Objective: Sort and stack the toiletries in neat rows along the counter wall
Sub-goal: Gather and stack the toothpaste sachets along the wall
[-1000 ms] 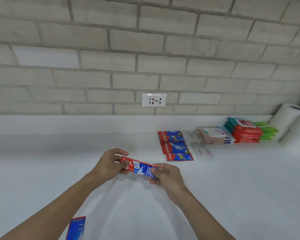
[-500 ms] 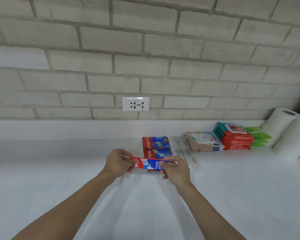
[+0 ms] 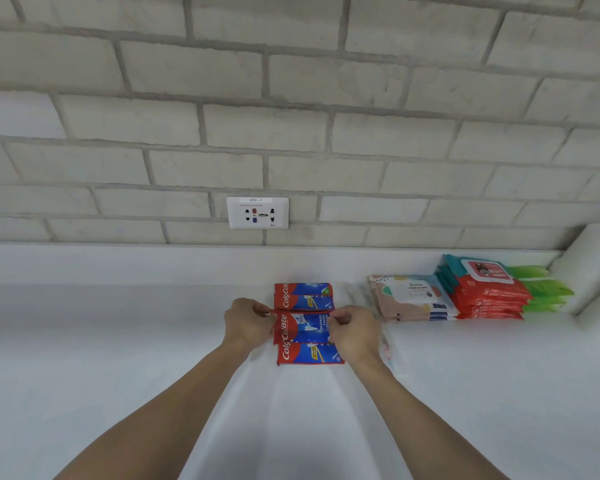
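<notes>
A red and blue toothpaste sachet (image 3: 303, 328) is stretched between my two hands, over a column of like sachets on the white counter (image 3: 118, 341). My left hand (image 3: 248, 322) pinches its left end and my right hand (image 3: 354, 332) pinches its right end. One sachet of the column (image 3: 303, 295) lies behind the held one, toward the wall. Another sachet (image 3: 309, 354) lies in front of it. Whether the held sachet touches those under it I cannot tell.
Right of the sachets lie clear-wrapped packets (image 3: 359, 296), then a stack of pastel wipe packs (image 3: 409, 297), red and teal wipe packs (image 3: 485, 289), green packs (image 3: 544, 289) and paper rolls (image 3: 593, 268). A wall socket (image 3: 257, 213) sits on the brick wall above.
Both hands have carried the sachet away from me toward the wall, and it now sits over the column of sachets. The view has shifted to the right.
</notes>
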